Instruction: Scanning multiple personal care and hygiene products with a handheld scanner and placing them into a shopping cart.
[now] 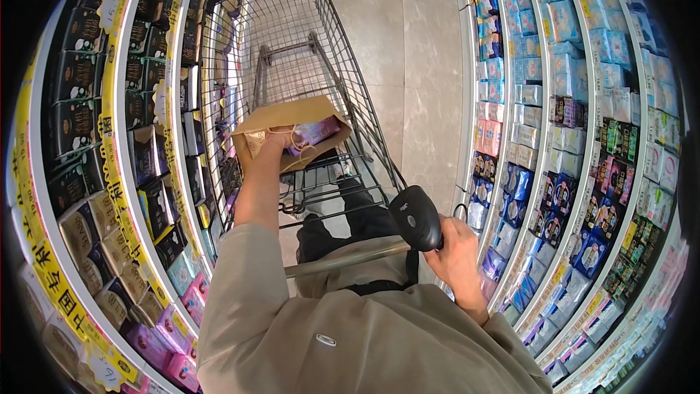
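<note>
My left hand [278,141] reaches into an upright brown paper bag [290,110] with cord handles. Its fingers are partly hidden inside, beside a purple soft package [320,132] and a beige-gold package [252,141]. The bag stands in the near end of a black wire shopping cart [344,74]. On the right, my right hand [458,249] grips a black handheld barcode scanner [414,218] by its handle. The scanner's head points up and left, just over the right end of the cart's metal push bar [350,258].
Shelves of packaged goods line both sides: dark and beige packs [82,74] with yellow price strips [117,148] on the left, blue and white packs [566,22] on the right. The cart runs close along the left shelving. Grey floor tiles [429,65] stretch between cart and right shelves.
</note>
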`<state>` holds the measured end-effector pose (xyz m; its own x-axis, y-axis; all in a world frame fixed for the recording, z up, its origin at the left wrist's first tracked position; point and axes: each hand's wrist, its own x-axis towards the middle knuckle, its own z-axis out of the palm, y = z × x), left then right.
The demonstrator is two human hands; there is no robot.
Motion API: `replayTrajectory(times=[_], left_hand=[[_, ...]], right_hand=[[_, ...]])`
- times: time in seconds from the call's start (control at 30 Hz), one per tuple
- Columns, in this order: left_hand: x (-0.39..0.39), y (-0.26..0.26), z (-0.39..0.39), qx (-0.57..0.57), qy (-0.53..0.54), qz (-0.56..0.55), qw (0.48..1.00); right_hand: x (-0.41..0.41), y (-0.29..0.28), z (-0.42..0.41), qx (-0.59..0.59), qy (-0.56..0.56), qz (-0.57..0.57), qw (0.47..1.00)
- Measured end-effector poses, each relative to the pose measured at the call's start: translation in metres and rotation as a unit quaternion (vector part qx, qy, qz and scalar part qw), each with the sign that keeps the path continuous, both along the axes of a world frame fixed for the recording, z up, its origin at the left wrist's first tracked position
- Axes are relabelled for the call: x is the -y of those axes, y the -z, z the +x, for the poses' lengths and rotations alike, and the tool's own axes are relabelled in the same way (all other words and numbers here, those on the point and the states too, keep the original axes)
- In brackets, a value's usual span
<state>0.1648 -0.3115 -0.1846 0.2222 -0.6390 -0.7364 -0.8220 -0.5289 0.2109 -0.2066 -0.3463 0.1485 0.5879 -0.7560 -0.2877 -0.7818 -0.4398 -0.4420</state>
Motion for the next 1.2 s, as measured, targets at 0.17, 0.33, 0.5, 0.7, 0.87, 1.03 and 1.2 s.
replayTrajectory(times=[0.17, 0.33, 0.5, 0.7, 0.87, 1.03, 1.2], left_hand=[[-0.002, -0.010, -0.016, 0.045, 0.044, -0.144, 0.988], [0.000, -0.030, -0.001, -0.020, -0.006, -0.127, 0.992], [-0.026, -0.115, 0.024, -0.141, -0.145, -0.102, 0.974], [-0.132, -0.239, 0.024, -0.473, -0.456, -0.260, 0.707], [-0.218, -0.289, -0.036, -0.643, -0.474, -0.414, 0.436], [-0.263, -0.328, -0.099, -0.697, -0.437, -0.473, 0.316], [-0.288, -0.319, -0.120, -0.699, -0.417, -0.524, 0.251]], right_hand=[[-0.024, -0.003, -0.009, 0.003, 0.018, -0.040, 0.999], [-0.057, -0.016, -0.001, 0.032, 0.033, -0.037, 0.998], [-0.088, -0.023, 0.013, 0.075, 0.001, -0.059, 0.995], [-0.113, -0.031, 0.038, 0.173, -0.062, -0.087, 0.979], [-0.127, -0.046, 0.070, 0.325, -0.079, -0.039, 0.941], [-0.139, -0.041, 0.087, 0.463, -0.083, 0.119, 0.874], [-0.158, -0.064, 0.111, 0.465, -0.122, 0.243, 0.843]])
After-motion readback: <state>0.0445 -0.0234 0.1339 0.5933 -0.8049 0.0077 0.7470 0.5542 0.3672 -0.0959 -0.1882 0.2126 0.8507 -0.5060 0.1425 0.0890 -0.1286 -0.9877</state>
